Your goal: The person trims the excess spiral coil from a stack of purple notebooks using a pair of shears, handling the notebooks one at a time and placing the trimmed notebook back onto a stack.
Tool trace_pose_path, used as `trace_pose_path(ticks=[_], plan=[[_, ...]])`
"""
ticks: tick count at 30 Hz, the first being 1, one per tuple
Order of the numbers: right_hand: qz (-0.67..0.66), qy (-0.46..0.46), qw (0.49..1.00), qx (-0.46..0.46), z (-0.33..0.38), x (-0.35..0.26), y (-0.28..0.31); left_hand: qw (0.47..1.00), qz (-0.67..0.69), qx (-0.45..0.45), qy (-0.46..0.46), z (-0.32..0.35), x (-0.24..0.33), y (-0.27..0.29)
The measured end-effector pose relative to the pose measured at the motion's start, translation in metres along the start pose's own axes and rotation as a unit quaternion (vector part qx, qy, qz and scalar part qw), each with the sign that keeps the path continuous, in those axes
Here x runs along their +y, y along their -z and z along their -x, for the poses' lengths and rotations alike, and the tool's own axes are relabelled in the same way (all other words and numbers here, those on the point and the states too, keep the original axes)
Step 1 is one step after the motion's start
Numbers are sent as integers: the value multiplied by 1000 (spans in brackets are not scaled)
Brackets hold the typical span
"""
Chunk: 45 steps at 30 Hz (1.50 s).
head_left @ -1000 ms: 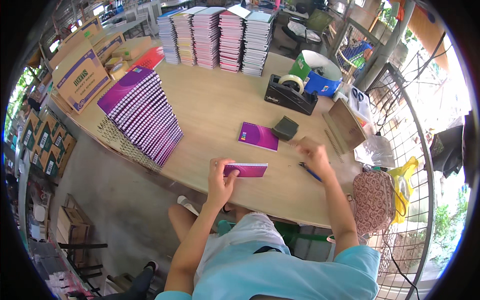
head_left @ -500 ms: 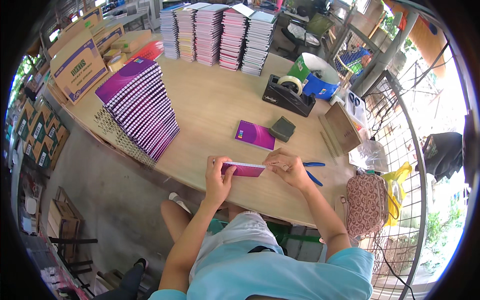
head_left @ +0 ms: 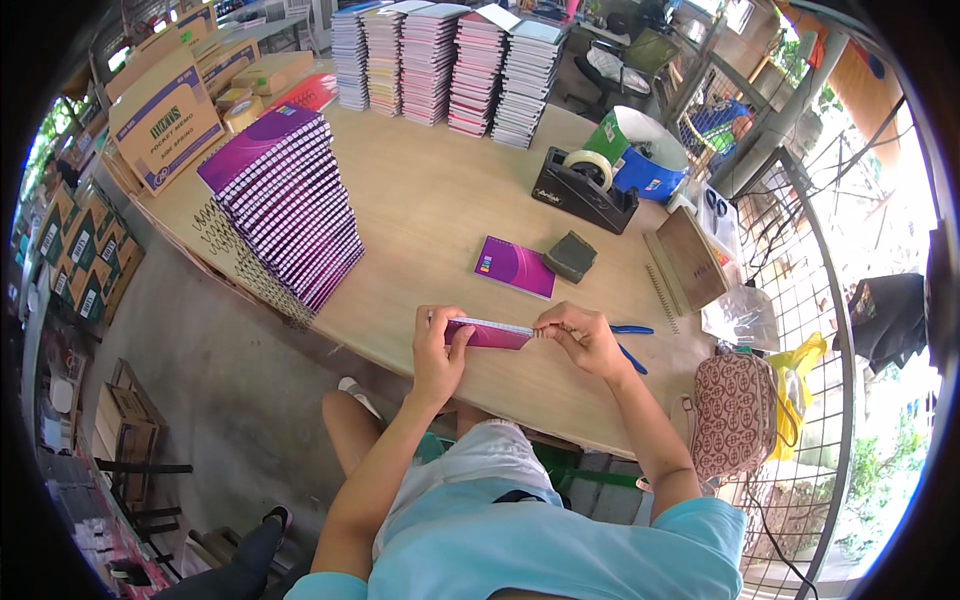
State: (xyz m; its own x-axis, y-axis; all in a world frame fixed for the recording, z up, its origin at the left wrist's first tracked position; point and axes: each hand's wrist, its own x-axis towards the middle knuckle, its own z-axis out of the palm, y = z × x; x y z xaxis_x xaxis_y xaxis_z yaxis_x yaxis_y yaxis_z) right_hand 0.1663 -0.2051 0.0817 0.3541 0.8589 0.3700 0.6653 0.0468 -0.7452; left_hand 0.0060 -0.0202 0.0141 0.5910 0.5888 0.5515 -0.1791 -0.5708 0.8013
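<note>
My left hand (head_left: 438,358) is closed on the left end of a small purple notebook (head_left: 492,335), thumb in front and fingers behind. Its punched edge faces up, above the table's front edge. At the notebook's right end, my right hand (head_left: 583,340) pinches what looks like a thin metal spiral wire; the fingers partly hide it. Beside the right hand lies a pair of pliers with blue handles (head_left: 630,358), half covered by that hand. Beyond the hands, another purple notebook (head_left: 513,268) lies flat, with a dark, rough block (head_left: 570,257) at its right edge.
A tall stack of purple notebooks (head_left: 290,205) stands at left, with loose wire spirals (head_left: 240,262) beside it. Stacks of notebooks (head_left: 430,65) line the back. A black tape dispenser (head_left: 580,195), wooden holder (head_left: 690,262) and patterned bag (head_left: 735,415) are at right; cartons (head_left: 165,125) stand far left.
My right hand has shifted slightly right and down while keeping its pinch at the notebook's end. The left hand keeps its hold on the notebook. The whole view has moved a little.
</note>
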Motion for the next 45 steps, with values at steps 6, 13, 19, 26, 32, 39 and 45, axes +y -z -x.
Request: trace_pose_path(ticks=[6, 13, 19, 26, 32, 39, 45], plan=[[63, -52, 996, -18, -7, -16, -3, 1000, 8, -9, 18, 4, -5, -4], [66, -2, 997, -27, -9, -13, 4, 1000, -3, 4, 2, 3, -3, -4], [112, 60, 992, -13, -8, -10, 3, 999, 30, -3, 42, 3, 2, -5], [74, -21, 996, -42, -5, -11, -1, 1000, 10, 2, 9, 3, -4, -4], [135, -1, 990, -35, -8, -17, -9, 1000, 24, -10, 15, 4, -3, -4], [192, -21, 981, -12, -7, -16, -16, 1000, 7, -15, -1, 3, 2, -2], [295, -46, 954, 34, -32, 38, 22, 998, 47, -18, 30, 0, 1, -3]])
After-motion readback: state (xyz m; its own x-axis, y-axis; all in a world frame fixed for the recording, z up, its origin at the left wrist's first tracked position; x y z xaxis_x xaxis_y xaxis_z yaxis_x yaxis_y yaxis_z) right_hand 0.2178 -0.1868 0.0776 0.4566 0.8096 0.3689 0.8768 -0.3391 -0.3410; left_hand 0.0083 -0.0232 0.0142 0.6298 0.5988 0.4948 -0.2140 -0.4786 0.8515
